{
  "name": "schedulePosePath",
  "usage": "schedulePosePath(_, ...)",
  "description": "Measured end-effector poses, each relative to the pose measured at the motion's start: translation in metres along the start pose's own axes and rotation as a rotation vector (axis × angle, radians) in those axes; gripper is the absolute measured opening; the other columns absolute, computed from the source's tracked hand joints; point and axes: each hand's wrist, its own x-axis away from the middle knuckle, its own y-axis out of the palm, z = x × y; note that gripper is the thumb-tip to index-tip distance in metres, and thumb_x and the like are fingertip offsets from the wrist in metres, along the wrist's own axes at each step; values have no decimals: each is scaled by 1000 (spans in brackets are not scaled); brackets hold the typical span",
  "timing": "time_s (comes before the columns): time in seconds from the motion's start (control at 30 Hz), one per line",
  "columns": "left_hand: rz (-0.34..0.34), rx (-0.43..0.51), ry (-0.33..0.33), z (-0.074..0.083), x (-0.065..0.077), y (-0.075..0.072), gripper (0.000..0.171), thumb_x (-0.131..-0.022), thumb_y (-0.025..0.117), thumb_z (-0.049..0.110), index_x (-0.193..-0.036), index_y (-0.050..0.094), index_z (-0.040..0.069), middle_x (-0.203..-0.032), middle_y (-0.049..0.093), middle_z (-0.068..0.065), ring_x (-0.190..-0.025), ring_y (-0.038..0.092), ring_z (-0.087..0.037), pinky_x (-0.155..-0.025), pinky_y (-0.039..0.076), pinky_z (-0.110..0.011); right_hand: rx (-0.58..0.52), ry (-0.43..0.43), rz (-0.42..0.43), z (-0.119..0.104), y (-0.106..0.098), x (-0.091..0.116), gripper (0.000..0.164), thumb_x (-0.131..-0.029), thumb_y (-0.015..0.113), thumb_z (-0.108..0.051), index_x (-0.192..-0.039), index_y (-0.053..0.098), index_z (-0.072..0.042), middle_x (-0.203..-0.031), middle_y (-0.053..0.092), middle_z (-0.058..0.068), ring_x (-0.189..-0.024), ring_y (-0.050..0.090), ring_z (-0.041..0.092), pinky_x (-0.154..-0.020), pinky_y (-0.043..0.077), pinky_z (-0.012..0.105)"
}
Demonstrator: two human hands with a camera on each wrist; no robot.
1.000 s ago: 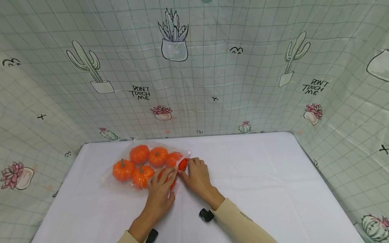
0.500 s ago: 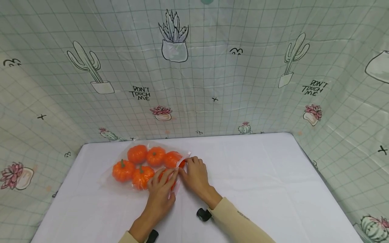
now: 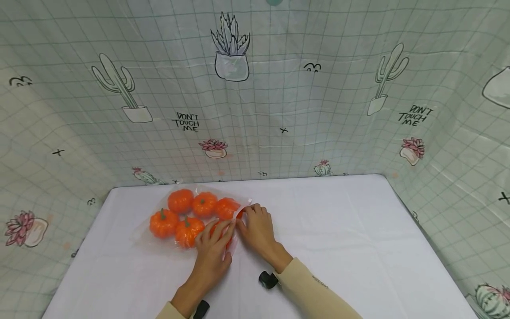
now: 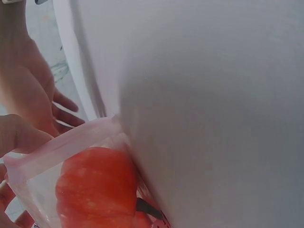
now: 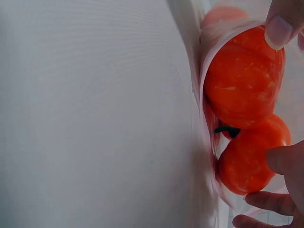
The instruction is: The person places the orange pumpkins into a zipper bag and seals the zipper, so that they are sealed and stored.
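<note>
Several orange toy pumpkins (image 3: 164,223) with green stems lie inside a clear plastic bag (image 3: 245,204), its mouth facing right. My left hand (image 3: 212,254) lies over the near side of the mouth. In the right wrist view its thumb (image 5: 279,31) holds the bag's edge over one pumpkin (image 5: 244,78). At the far side of the mouth, my right hand (image 3: 256,226) grips another pumpkin (image 5: 247,156), thumb and fingertips against it. That pumpkin is mostly hidden in the head view. The left wrist view has one pumpkin (image 4: 97,187) just behind the bag's pinkish rim.
A white cloth covers the table (image 3: 338,230). Behind and on both sides hangs a grid-patterned curtain (image 3: 271,102) with cactus drawings. Small black wrist cameras (image 3: 268,279) sit at both cuffs.
The pumpkin under my right fingers has gone deeper into the bag's mouth. The far row of pumpkins has shifted slightly left. My left hand has stayed nearly still.
</note>
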Motion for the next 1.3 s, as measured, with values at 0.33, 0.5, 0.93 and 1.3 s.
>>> schedulePosePath(0.33,50,-3,40,-2,1,6,81,-61,88,-13,-138,68,2,-139,60,-9,-134,42,-40,-97,36,-59,-18,-35,-15,5,1,1,28,-95,77,-19,-116,73,-2,-110,65,17,-100,60,35,-89,52,50)
schedulePosePath(0.5,51,5,46,-1,-1,10,80,-62,89,-12,-137,69,1,-139,60,-10,-135,43,-42,-97,37,-59,-1,-97,-12,7,2,2,21,-94,76,-15,-110,72,-2,-109,65,18,-99,61,36,-89,51,53)
schedulePosePath(0.93,50,-45,64,10,-3,12,81,-59,87,-11,-137,69,4,-135,61,-8,-132,46,-39,-95,39,-59,-25,31,-16,26,-16,6,37,-94,79,-20,-124,70,1,-119,65,20,-108,61,39,-94,49,54)
schedulePosePath(1.3,-57,-85,-6,30,-6,15,80,-66,92,2,-141,65,2,-140,57,-9,-132,45,-38,-99,40,-59,-33,72,-5,47,-31,7,39,-95,77,-21,-125,70,2,-121,66,22,-112,62,43,-94,48,57)
